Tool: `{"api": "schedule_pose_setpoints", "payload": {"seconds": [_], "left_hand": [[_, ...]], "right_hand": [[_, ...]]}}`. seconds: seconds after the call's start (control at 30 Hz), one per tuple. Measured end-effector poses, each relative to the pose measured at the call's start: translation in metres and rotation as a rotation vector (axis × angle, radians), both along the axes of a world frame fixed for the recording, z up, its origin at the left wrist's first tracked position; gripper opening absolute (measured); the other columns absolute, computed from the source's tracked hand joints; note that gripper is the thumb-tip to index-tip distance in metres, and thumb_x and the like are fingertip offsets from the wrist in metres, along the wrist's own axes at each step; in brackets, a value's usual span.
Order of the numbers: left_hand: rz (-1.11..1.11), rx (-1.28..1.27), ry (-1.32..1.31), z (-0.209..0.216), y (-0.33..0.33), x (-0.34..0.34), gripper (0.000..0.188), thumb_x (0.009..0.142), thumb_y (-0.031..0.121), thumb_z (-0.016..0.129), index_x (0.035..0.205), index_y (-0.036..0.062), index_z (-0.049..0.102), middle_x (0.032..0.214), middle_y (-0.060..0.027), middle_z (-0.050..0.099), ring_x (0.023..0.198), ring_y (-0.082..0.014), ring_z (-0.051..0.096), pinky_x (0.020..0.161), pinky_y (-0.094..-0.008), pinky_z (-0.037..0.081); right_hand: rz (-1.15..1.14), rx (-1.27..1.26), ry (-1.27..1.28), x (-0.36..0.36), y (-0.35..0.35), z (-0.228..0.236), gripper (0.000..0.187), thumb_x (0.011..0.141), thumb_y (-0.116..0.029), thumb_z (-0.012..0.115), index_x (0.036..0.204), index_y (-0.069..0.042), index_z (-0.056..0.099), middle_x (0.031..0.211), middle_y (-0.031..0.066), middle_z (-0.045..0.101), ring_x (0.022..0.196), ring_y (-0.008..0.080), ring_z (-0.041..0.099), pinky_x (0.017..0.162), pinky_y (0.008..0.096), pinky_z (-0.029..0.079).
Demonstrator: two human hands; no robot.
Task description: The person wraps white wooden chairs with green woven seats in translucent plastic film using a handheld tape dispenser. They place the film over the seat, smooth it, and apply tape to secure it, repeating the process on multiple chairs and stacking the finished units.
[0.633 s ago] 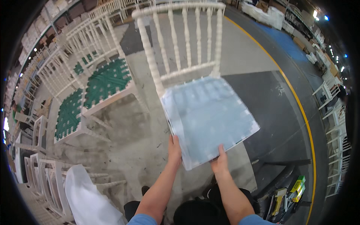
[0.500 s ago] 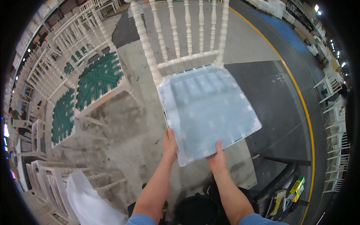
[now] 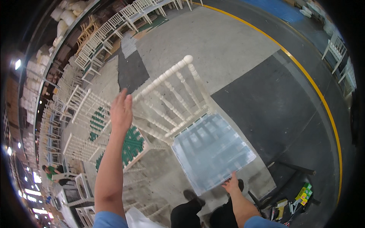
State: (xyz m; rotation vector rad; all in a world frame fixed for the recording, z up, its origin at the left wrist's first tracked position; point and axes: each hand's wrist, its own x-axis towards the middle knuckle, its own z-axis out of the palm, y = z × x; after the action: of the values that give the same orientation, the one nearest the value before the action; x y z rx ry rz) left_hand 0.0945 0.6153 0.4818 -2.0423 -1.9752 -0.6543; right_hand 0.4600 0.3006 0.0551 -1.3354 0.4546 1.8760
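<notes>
In front of me stands a cream-white chair (image 3: pixel 178 117) with a turned-spindle back. A thin, pale-blue translucent sheet (image 3: pixel 213 150) covers its seat, and the webbing below shows faintly through. My right hand (image 3: pixel 232 184) grips the seat's front edge near the right corner, partly under it. My left hand (image 3: pixel 121 114) is raised beside the left end of the chair's top rail, fingers stretched out and holding nothing. Whether it touches the rail I cannot tell.
Left of the chair stand similar chairs with green webbing seats (image 3: pixel 133 148). At lower right, tools and a yellow-green box (image 3: pixel 304 193) lie on a dark surface. A yellow floor line (image 3: pixel 291 57) curves along the right. Rows of chairs (image 3: pixel 114 22) stand farther off; a person (image 3: pixel 51 173) is far left.
My left hand has left the seat's left side and risen toward the top of the chair back. My right hand stays at the front edge. The view has swung left and up.
</notes>
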Motion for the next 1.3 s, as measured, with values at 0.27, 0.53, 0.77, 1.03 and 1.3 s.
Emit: {"api": "schedule_pose_setpoints", "payload": {"seconds": [0.27, 0.53, 0.77, 1.03, 1.3], "left_hand": [[-0.061, -0.300, -0.007, -0.048, 0.068, -0.001, 0.049, 0.105, 0.052, 0.060, 0.104, 0.0057, 0.077, 0.071, -0.0177, 0.067, 0.070, -0.0393, 0.070, 0.066, -0.0502, 0.051], [-0.294, -0.179, -0.227, -0.001, 0.216, -0.041, 0.048, 0.100, 0.051, 0.069, 0.098, 0.0044, 0.077, 0.065, -0.0169, 0.064, 0.060, -0.0365, 0.064, 0.059, -0.0465, 0.047], [-0.384, -0.069, -0.045, 0.036, 0.436, -0.074, 0.059, 0.100, 0.054, 0.066, 0.134, 0.0067, 0.070, 0.113, -0.0200, 0.077, 0.106, -0.0367, 0.073, 0.093, -0.0458, 0.054], [-0.306, -0.142, 0.135, -0.006, 0.581, -0.072, 0.078, 0.091, 0.050, 0.071, 0.154, 0.0071, 0.052, 0.142, -0.0298, 0.064, 0.136, -0.0465, 0.058, 0.115, -0.0519, 0.046], [-0.415, -0.015, 0.151, -0.069, 0.528, -0.182, 0.066, 0.096, 0.042, 0.074, 0.152, 0.0108, 0.056, 0.147, -0.0259, 0.057, 0.134, -0.0450, 0.055, 0.112, -0.0498, 0.046]], "right_hand": [[-0.664, 0.068, 0.102, -0.021, 0.036, 0.002, 0.096, 0.099, -0.083, 0.043, 0.169, -0.018, 0.032, 0.173, 0.0115, 0.034, 0.155, 0.0376, 0.035, 0.125, 0.0622, 0.028], [-0.737, -0.003, -0.190, -0.084, 0.163, 0.043, 0.093, 0.101, -0.078, 0.046, 0.168, -0.016, 0.032, 0.171, 0.0120, 0.035, 0.155, 0.0381, 0.034, 0.125, 0.0610, 0.029], [-0.739, 0.443, 0.039, -0.134, 0.417, 0.025, 0.070, 0.107, -0.058, 0.055, 0.160, -0.013, 0.045, 0.161, 0.0098, 0.050, 0.145, 0.0357, 0.047, 0.121, 0.0575, 0.040], [-0.525, 0.342, -0.007, -0.142, 0.565, -0.019, 0.064, 0.104, -0.053, 0.065, 0.150, -0.011, 0.055, 0.154, 0.0100, 0.057, 0.142, 0.0343, 0.051, 0.116, 0.0591, 0.043], [-0.249, -0.015, -0.301, -0.203, 0.535, -0.010, 0.087, 0.099, -0.076, 0.053, 0.164, -0.020, 0.040, 0.166, 0.0095, 0.044, 0.150, 0.0329, 0.046, 0.119, 0.0508, 0.041]]}}
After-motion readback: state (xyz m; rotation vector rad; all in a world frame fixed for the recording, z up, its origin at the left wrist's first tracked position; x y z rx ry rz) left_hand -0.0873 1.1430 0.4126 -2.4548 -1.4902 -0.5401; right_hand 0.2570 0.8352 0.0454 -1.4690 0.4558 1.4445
